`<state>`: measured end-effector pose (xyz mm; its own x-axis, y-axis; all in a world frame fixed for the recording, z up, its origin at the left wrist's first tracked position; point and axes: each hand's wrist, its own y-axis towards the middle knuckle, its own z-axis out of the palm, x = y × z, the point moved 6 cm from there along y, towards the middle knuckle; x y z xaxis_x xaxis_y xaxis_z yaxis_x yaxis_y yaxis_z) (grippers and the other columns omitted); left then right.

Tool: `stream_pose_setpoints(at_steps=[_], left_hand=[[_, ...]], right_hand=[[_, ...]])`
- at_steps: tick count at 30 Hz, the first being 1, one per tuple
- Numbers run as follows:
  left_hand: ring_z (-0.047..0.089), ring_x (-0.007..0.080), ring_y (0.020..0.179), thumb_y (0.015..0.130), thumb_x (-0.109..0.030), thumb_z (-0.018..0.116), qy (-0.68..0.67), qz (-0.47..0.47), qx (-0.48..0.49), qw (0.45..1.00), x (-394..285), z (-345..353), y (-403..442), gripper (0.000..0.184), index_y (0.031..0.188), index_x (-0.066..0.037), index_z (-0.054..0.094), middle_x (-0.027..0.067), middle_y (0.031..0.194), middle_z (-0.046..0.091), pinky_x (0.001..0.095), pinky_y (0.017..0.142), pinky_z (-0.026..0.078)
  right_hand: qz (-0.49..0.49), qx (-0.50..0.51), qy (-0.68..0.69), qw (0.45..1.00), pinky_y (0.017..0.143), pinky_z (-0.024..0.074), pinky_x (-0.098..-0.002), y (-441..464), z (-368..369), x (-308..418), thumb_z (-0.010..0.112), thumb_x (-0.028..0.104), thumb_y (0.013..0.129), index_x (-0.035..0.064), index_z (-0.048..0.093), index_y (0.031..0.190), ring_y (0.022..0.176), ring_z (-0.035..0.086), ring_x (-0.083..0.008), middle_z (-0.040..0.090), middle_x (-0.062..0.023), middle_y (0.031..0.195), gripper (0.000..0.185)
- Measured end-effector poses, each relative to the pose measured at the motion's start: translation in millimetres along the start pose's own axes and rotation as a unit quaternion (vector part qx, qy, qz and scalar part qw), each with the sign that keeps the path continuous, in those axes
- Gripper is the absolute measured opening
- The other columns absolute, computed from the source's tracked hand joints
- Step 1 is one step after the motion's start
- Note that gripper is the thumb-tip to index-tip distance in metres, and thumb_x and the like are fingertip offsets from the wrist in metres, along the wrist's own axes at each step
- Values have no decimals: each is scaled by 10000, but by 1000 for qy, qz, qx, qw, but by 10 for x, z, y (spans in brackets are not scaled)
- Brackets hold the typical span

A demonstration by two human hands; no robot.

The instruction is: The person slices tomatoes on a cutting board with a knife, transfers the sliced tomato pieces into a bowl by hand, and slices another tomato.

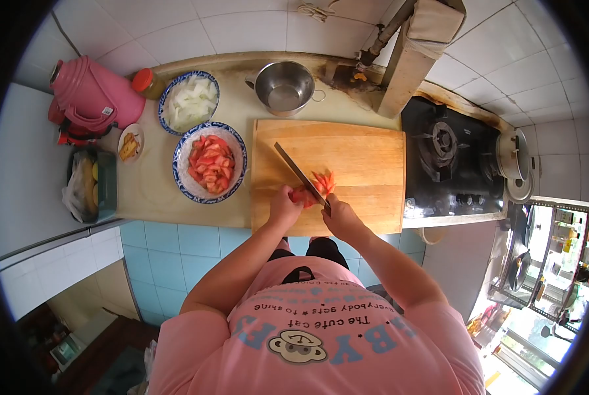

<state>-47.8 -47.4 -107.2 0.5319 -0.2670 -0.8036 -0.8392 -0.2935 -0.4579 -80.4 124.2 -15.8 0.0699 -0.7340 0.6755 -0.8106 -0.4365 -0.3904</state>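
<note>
On the wooden cutting board point(367, 145), a knife point(297, 170) points up and to the left, its blade against a piece of tomato point(301, 195). My right hand point(341, 217) is closed around the knife's handle. Just left of the blade, my left hand point(285, 207) has its fingers pressed on the tomato. Cut red slices point(323, 180) lie right of the blade. A blue-rimmed bowl of tomato pieces point(211, 164) stands left of the board.
Behind that bowl is a plate of pale sliced vegetable point(190, 103). A metal pot point(284, 88) stands behind the board. The black gas stove point(451, 178) is at the right. A pink thermos point(97, 95), a red-lidded jar point(148, 83) and a small dish point(131, 143) are at the left.
</note>
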Motion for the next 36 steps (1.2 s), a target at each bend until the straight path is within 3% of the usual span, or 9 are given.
stream_pose_setpoints(at_steps=[2, 7, 9, 12, 15, 25, 27, 29, 36], left_hand=[[661, 247, 615, 781, -101, 735, 94, 104, -38, 989, -114, -58, -87, 297, 989, 19, 560, 145, 847, 649, 359, 563, 541], [664, 257, 614, 787, -114, 731, 86, 87, -63, 990, 1, 21, -180, 388, 1080, 21, 515, 164, 855, 649, 368, 571, 539], [665, 249, 615, 794, -109, 724, 67, 74, -77, 992, 67, 62, -135, 412, 1113, 19, 496, 163, 851, 647, 359, 561, 537], [667, 232, 614, 807, -98, 707, 48, 48, -41, 997, 77, 119, -140, 427, 1144, 13, 470, 154, 838, 640, 342, 541, 531], [668, 218, 616, 818, -87, 692, 13, -18, -18, 1000, 65, 148, -179, 388, 1126, 12, 479, 143, 839, 637, 328, 529, 527], [675, 206, 636, 830, -104, 696, 9, 4, -43, 999, 3, 178, -234, 314, 1057, -10, 500, 117, 815, 644, 334, 542, 537], [676, 204, 640, 826, -98, 699, 12, -7, -42, 999, 7, 189, -225, 306, 1045, -13, 502, 115, 813, 642, 332, 536, 537], [650, 408, 877, 780, -155, 726, -55, -47, -36, 997, 41, 208, -222, 310, 979, -28, 524, 203, 886, 655, 453, 745, 515], [645, 412, 862, 777, -172, 727, -41, -40, -35, 998, 50, 230, -197, 300, 949, -31, 527, 199, 850, 650, 454, 737, 513]], right_hand=[[-6, -18, 5, 1000, 665, 487, -529, 55, 87, -25, 606, 114, 887, -20, 472, 985, 759, 618, -484, 629, -293, 769, 214], [-12, -56, 69, 996, 644, 495, -500, 1, 40, -40, 630, 93, 877, -17, 479, 995, 744, 626, -466, 632, -274, 761, 220], [15, -82, 82, 993, 610, 485, -409, -35, -6, -72, 678, 94, 868, -15, 494, 1011, 671, 623, -341, 600, -177, 721, 258], [9, -69, 84, 994, 611, 483, -405, -169, -150, -48, 691, 113, 869, -9, 497, 986, 657, 608, -320, 585, -162, 715, 257], [13, -38, 60, 997, 626, 499, -453, -320, -288, 49, 678, 105, 867, -18, 480, 981, 729, 643, -425, 631, -229, 745, 260], [43, 12, 47, 998, 623, 478, -423, -492, -263, 56, 658, 131, 897, -8, 466, 944, 678, 619, -359, 603, -198, 731, 241], [50, 22, 45, 997, 675, 493, -480, -437, -243, 94, 646, 109, 883, -28, 456, 951, 775, 633, -455, 635, -258, 774, 244], [49, 23, 43, 998, 681, 493, -484, -378, -198, 88, 642, 108, 884, -29, 454, 951, 782, 632, -457, 636, -262, 781, 243], [34, 12, 20, 999, 698, 493, -516, -165, -38, 26, 618, 123, 893, -23, 454, 964, 802, 626, -473, 641, -278, 802, 231]])
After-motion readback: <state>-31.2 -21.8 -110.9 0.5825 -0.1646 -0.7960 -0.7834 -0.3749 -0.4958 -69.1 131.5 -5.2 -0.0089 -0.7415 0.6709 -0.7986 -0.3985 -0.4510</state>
